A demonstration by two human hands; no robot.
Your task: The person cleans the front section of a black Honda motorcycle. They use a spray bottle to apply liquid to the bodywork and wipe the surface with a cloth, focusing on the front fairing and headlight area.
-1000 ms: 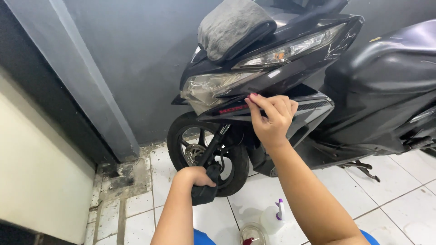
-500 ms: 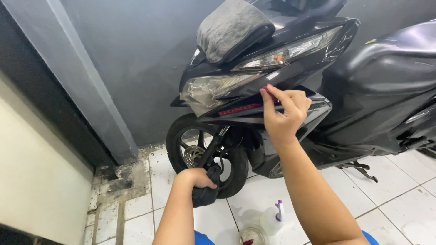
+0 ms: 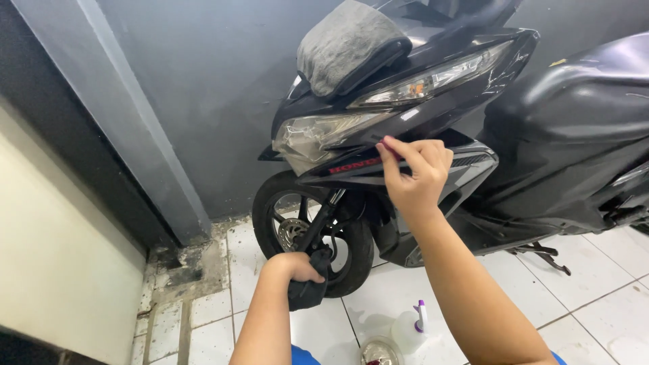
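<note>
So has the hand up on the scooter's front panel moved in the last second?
Yes. The right hand has slid rightward along the scooter's front panel, away from the headlight. The left hand stays at the front wheel, gripping a dark cloth.

A small garage or parking bay at a home, doubling as a wash spot. A black scooter (image 3: 433, 135) is standing on a white tiled floor (image 3: 608, 284) against a dark grey wall (image 3: 203, 88), with a grey cloth (image 3: 345, 44) lying over its front and a spray bottle (image 3: 411, 328) sitting below.
</note>
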